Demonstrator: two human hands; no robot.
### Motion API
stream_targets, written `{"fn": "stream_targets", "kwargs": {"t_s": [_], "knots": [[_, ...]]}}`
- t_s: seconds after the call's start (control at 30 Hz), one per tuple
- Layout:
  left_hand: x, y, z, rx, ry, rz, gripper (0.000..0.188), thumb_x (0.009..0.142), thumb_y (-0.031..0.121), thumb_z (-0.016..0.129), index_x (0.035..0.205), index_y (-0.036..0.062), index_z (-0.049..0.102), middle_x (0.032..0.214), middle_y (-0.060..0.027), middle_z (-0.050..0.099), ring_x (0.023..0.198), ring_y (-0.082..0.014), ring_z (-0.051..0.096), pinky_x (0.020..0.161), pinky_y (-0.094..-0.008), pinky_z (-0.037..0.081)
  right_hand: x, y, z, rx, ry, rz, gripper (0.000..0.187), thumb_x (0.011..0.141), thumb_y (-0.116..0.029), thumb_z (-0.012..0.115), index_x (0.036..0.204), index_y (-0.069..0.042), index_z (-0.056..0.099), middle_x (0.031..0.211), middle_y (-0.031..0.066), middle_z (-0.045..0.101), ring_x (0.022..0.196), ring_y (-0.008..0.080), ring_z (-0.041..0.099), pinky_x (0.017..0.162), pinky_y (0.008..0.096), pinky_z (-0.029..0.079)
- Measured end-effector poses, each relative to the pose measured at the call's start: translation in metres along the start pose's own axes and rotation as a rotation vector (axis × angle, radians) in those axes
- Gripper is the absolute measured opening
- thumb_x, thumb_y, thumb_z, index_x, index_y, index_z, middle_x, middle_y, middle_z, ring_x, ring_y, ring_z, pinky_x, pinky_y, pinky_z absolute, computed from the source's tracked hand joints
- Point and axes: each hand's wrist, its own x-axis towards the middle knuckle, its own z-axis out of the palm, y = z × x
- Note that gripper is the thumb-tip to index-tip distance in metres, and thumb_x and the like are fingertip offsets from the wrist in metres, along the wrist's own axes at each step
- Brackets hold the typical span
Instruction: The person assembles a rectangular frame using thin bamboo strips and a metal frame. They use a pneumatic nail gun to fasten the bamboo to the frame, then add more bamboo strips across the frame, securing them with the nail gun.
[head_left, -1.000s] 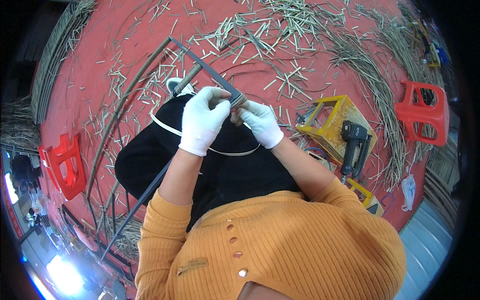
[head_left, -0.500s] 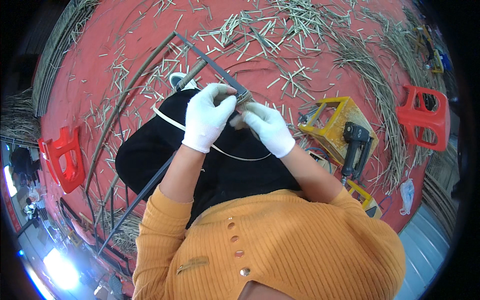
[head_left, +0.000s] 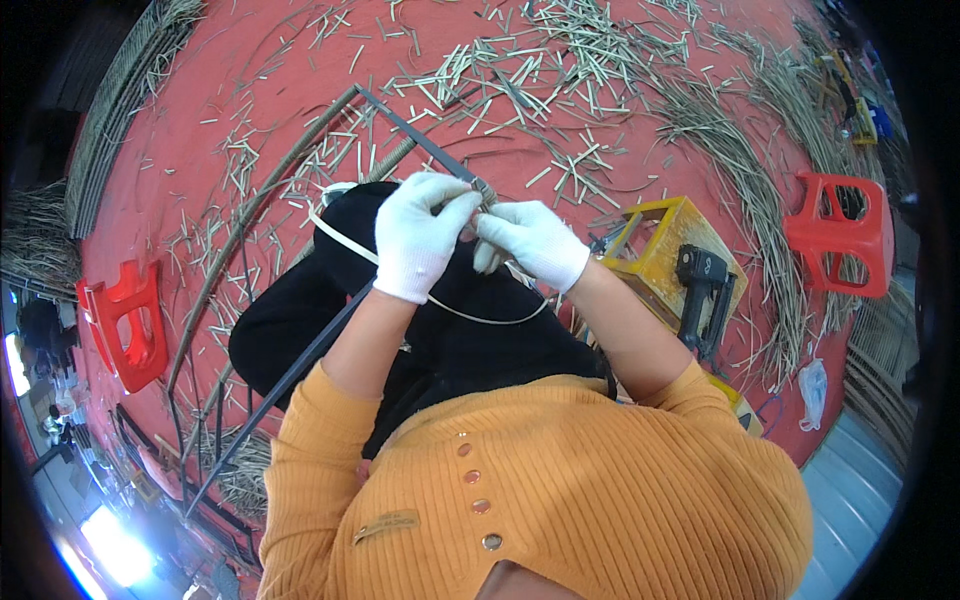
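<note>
Both my hands wear white knitted gloves and meet over my lap, at the wrapped end of a dark flat bar of a frame [head_left: 410, 130]. My left hand [head_left: 422, 232] is closed in a pinch beside the binding [head_left: 486, 194]; what lies between its fingertips is hidden. My right hand [head_left: 532, 242] has its fingers curled just below that binding, closed on a pale strip. This long, thin strip [head_left: 345, 240] crosses my black-covered lap, passes behind my left wrist and loops up toward my right hand. The frame's curved side reaches far left, and another dark bar runs under my left forearm.
A yellow stool-like stand [head_left: 660, 230] is at my right, with a black nail gun [head_left: 703, 290] against it. Red plastic stools [head_left: 130, 325] stand left and right. Cut strip pieces [head_left: 580, 160] litter the red floor [head_left: 250, 80]; long strip bundles [head_left: 730, 150] lie right.
My right hand was blurred by motion with fingers lower; now it is steadier and its fingers curl close under the binding. The frame's far corner has shifted slightly nearer.
</note>
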Motion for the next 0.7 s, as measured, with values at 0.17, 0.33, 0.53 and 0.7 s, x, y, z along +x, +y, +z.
{"fn": "stream_targets", "kwargs": {"t_s": [0.17,0.33,0.53,0.7], "knots": [[0.04,0.044,-0.028,0.274,-0.025,0.108,0.01,0.083,0.012,0.069,0.086,0.0022,0.07,0.081,-0.0102,0.066,0.073,-0.0215,0.065,0.066,-0.0321,0.05,-0.022,-0.01,-0.003,-0.603,0.43,-0.299,0.038,0.084,-0.028,0.072,0.111,-0.002,0.065,0.093,0.0134,0.072,0.089,0.0275,0.07,0.085,0.0364,0.054],[0.097,0.076,-0.115,-0.373,0.401,0.052,0.014,0.088,0.017,0.066,0.087,0.0037,0.07,0.079,-0.0038,0.065,0.073,-0.0136,0.061,0.068,-0.028,0.047,-0.019,-0.003,0.002,-0.629,0.641,-0.553,0.042,0.083,-0.013,0.075,0.122,-0.003,0.062,0.107,0.0127,0.07,0.102,0.0222,0.068,0.09,0.0335,0.052],[0.026,0.004,-0.04,0.011,-0.307,-0.057,0.027,0.095,0.021,0.064,0.11,-0.0006,0.071,0.099,-0.0085,0.072,0.088,-0.0171,0.068,0.08,-0.0297,0.053,0.001,0.007,0.003,-0.86,0.555,-0.672,0.049,0.077,-0.008,0.072,0.125,-0.007,0.062,0.109,0.016,0.068,0.101,0.0341,0.065,0.088,0.042,0.052],[0.009,0.003,-0.025,-0.1,-0.279,-0.021,0.026,0.088,0.009,0.071,0.113,0.0013,0.072,0.103,-0.0098,0.072,0.094,-0.0157,0.068,0.086,-0.0282,0.053,0.004,0.015,0.003,-0.9,0.587,-0.713,0.045,0.077,-0.005,0.069,0.122,-0.007,0.064,0.103,0.0165,0.069,0.092,0.0354,0.066,0.08,0.0424,0.053]]}}
